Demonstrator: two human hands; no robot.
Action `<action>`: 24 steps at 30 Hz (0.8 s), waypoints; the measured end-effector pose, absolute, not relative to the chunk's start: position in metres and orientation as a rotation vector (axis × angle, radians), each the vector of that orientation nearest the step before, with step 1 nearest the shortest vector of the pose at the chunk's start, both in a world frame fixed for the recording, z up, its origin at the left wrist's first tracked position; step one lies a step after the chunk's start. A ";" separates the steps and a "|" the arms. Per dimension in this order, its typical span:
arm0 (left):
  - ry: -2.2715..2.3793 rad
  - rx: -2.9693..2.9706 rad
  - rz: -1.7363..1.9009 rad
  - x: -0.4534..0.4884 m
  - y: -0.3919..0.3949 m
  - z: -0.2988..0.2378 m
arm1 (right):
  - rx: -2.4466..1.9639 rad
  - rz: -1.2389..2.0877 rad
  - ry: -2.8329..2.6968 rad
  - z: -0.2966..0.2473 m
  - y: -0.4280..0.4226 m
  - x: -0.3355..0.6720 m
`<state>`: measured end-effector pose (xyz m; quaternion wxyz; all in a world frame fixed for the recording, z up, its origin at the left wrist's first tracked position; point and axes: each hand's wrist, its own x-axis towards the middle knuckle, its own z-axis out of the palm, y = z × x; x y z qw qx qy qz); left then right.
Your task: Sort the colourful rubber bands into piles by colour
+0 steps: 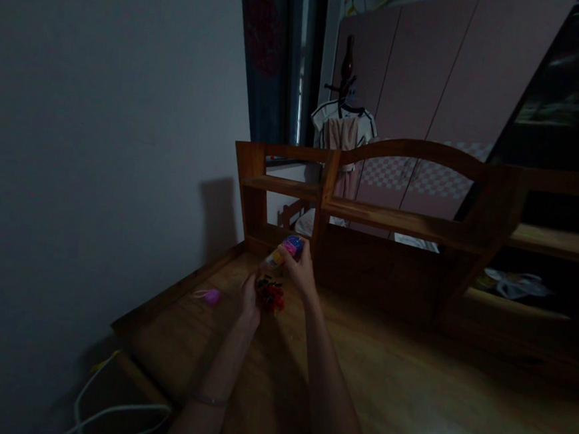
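Right hand curls its fingers round a clear container with multicoloured contents; nearer left hand's finger opening: cannot tell

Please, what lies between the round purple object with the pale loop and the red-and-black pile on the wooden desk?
In the head view, the left hand appears between the purple object and the red-and-black pile.

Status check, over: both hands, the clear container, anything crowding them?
Right hand gripping clear container, tilted. Left hand near its lower end, contact unclear. Red-and-black pile close beside left hand; purple round object farther left on tabletop.
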<state>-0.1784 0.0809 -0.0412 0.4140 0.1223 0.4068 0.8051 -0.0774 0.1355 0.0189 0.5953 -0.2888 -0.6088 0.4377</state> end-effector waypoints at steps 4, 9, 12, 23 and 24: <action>0.951 0.307 2.005 -0.175 0.077 -0.029 | -0.694 1.021 -1.404 0.020 0.136 -0.075; 0.736 0.362 1.949 -0.171 0.079 -0.026 | -0.693 1.033 -1.437 0.020 0.134 -0.078; 0.643 0.361 1.922 -0.171 0.083 -0.029 | -0.682 1.082 -1.468 0.019 0.130 -0.083; 0.474 0.437 1.874 -0.174 0.087 -0.038 | -0.654 1.099 -1.476 0.027 0.127 -0.084; 0.473 0.428 1.860 -0.174 0.087 -0.038 | -0.659 1.090 -1.480 0.027 0.127 -0.083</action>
